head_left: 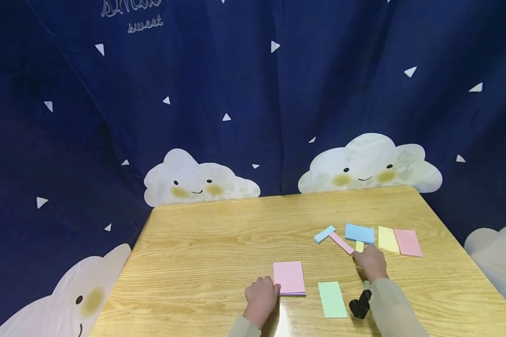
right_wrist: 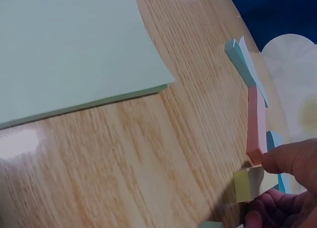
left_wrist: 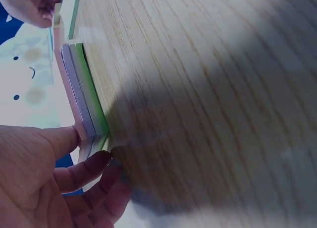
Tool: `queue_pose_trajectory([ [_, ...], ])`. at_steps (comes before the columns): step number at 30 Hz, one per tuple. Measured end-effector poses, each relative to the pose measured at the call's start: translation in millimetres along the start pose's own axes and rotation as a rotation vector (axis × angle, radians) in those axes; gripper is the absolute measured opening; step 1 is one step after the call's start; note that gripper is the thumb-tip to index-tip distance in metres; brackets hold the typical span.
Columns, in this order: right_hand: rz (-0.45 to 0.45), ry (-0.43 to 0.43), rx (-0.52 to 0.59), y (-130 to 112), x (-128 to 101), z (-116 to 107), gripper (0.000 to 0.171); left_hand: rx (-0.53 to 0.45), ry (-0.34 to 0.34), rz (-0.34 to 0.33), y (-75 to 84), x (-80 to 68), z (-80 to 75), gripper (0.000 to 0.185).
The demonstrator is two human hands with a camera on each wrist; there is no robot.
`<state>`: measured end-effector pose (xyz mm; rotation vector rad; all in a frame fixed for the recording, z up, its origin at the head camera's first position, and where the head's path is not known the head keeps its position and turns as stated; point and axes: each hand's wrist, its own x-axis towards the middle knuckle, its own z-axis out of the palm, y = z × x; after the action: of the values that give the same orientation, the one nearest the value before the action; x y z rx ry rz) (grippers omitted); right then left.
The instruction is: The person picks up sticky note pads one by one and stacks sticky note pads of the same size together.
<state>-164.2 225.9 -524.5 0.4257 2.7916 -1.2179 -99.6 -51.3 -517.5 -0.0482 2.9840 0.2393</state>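
Observation:
My left hand is at the left edge of a square pink-topped stack of sticky notes, with its thumb and curled index finger gripping the stack's corner. In the left wrist view the stack's side shows pink, purple, pale and green layers. On the right, my right hand has a narrow yellow sticky-note pad between its thumb and bent fingers. That thumb's tip lies right at the end of a narrow pink pad. Touching the pink pad's far end is a narrow light-blue pad.
A blue notepad lies just beyond my right hand, with a yellow pad and a pink pad to its right. A pale green pad is between my arms. The wooden table meets a dark blue curtain behind.

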Motion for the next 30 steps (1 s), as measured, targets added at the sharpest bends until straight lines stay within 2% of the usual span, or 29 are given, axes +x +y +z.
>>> queue_pose_trajectory([
  [12,-0.007,0.007,-0.069,-6.4,-3.1,-0.2,0.028,-0.024,-0.003,0.005,-0.6,-0.1,-3.2,0.033],
  [18,0.024,-0.01,-0.08,-5.5,-1.9,-0.8,0.027,0.005,-0.001,0.014,-1.0,-0.8,-6.0,0.035],
  [24,0.025,0.008,-0.114,-2.2,0.0,1.3,0.021,0.03,-0.019,0.023,-1.2,-2.0,-6.8,0.036],
  [30,0.0,0.001,-0.084,-0.4,-2.3,-0.1,0.021,0.014,-0.003,0.019,-0.7,-1.8,-4.7,0.035],
])
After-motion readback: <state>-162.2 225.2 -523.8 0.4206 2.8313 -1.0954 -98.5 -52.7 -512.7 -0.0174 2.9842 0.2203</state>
